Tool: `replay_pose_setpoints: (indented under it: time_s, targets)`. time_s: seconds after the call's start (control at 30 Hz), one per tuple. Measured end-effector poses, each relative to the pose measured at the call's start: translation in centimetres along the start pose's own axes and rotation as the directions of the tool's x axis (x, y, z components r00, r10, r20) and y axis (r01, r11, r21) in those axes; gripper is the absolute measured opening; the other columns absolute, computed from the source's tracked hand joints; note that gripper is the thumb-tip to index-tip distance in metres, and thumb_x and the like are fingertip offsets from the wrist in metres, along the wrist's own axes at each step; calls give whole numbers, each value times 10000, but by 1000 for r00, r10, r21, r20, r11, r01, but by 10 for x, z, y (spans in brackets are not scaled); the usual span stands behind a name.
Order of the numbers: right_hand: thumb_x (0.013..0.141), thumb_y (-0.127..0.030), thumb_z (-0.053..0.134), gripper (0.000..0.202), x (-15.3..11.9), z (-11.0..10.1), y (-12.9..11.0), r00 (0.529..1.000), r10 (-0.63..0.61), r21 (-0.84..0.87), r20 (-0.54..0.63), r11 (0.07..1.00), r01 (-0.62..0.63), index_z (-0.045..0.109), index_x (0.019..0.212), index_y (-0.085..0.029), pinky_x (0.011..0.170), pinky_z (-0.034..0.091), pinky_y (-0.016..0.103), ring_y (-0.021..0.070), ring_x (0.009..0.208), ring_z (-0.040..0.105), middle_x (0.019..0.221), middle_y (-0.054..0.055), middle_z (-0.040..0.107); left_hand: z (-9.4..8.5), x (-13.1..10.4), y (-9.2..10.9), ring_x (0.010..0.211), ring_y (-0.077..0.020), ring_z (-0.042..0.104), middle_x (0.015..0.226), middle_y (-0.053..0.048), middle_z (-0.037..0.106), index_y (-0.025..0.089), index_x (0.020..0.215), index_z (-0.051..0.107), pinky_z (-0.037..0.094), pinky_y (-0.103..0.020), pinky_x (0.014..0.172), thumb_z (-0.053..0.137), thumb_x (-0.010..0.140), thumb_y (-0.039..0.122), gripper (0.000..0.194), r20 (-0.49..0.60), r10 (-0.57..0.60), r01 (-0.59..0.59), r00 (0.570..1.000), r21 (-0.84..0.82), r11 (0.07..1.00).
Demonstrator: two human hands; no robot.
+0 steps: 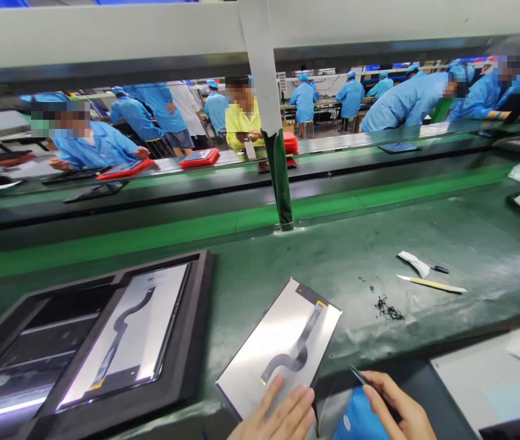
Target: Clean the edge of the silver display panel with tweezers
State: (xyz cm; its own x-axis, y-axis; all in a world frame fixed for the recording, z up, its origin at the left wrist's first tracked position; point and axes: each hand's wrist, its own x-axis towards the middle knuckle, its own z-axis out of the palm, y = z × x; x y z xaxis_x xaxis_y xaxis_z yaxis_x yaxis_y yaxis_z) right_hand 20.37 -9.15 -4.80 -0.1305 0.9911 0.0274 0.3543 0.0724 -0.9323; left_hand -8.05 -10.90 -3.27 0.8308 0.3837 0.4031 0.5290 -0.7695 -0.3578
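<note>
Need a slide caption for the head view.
Left hand on a silver-backed panel, right hand holding a slim dark tool.

Left of the display panel (260, 348), on which the left hand (283, 412) rests, lies a foam tray (189, 348); right of it, the right hand (397, 408) pinches a slim pointed tool (358, 375).

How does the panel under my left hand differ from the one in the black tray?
The loose panel is outside the black tray; the tray panel lies inside it.
Your left hand touches the loose panel; no hand touches the tray panel.
The loose panel's more yellow-edged cable end sits farther from you; the tray panel's sits nearer.
Both show pale, shiny backs with a dark, curved ribbon cable.
</note>
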Motion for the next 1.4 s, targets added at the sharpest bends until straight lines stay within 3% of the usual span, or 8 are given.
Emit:
replay_pose_setpoints:
  time_s: [0.27, 0.4, 0.5, 0.63, 0.8, 0.97, 1.13, 1.4]
  targets:
    - [939, -484, 539, 312, -10, 1, -6, 998, 55, -64, 30, 997, -53, 713, 1073, -263, 663, 592, 165, 191, 786, 756, 958, 44, 790, -33, -13, -40, 1378, -139, 446, 1400, 20, 578, 242, 1331, 573, 263, -434, 1196, 395, 972, 58, 440, 189, 10, 36, 982, -241, 970]
    - [956, -480, 501, 275, -11, 1, -12, 988, 111, -77, 104, 992, -103, 673, 1001, -270, 397, 491, 152, 114, 418, 606, 747, -9, 732, -39, -14, -38, 1364, -187, 473, 1397, 13, 585, 204, 1325, 585, 156, -462, 1222, 451, 993, 190, 359, 167, -14, 57, 986, -257, 965]
    - [963, -476, 488, 257, -7, 0, -17, 989, 80, -145, 125, 988, -61, 635, 924, -270, 401, 464, 160, 117, 412, 564, 589, -46, 626, -38, -2, -28, 1406, -212, 413, 1355, -25, 623, 137, 1378, 523, 124, -488, 1230, 467, 1005, 215, 385, 102, -156, 175, 982, -224, 959]
    - [970, -469, 478, 250, 0, -1, -21, 994, 1, -201, 111, 979, 22, 613, 909, -267, 503, 501, 172, 136, 517, 619, 609, -40, 636, -25, 34, -16, 1449, -312, 306, 1475, -165, 482, 41, 1528, 235, 313, -505, 1174, 551, 971, 333, 704, 164, -497, 518, 852, -136, 844]
    - [965, -469, 491, 255, -1, 2, -17, 996, -9, -209, 88, 978, 27, 626, 915, -259, 553, 526, 179, 141, 558, 649, 673, -28, 669, 0, 70, -12, 1440, -409, 276, 1526, -252, 355, 69, 1542, 152, 350, -631, 1099, 773, 773, 493, 1075, 277, -508, 566, 815, -200, 799]
    - [974, -459, 478, 261, -3, 5, -12, 999, -1, -198, 48, 980, 10, 625, 933, -248, 557, 525, 172, 136, 559, 649, 680, -28, 674, 10, 74, -11, 1417, -392, 348, 1506, -247, 396, 95, 1530, 183, 284, -686, 1111, 750, 828, 368, 943, 285, -481, 547, 829, -239, 802]
    - [977, -460, 475, 279, -2, -1, -17, 1000, 8, -268, -22, 963, -14, 636, 899, -245, 525, 503, 171, 132, 527, 623, 635, -37, 645, 11, 61, -8, 1439, -318, 333, 1488, -164, 464, 138, 1537, 204, 231, -656, 1149, 521, 967, 171, 653, 233, -402, 460, 885, -314, 830]
    - [989, -436, 471, 295, -9, -9, -25, 998, -10, -366, -62, 931, -14, 649, 857, -242, 517, 493, 173, 128, 521, 622, 659, -26, 685, 21, 53, 0, 1472, -270, 270, 1497, -98, 475, 164, 1516, 318, 108, -595, 1201, 380, 1010, 170, 510, 147, -410, 436, 900, -298, 849]
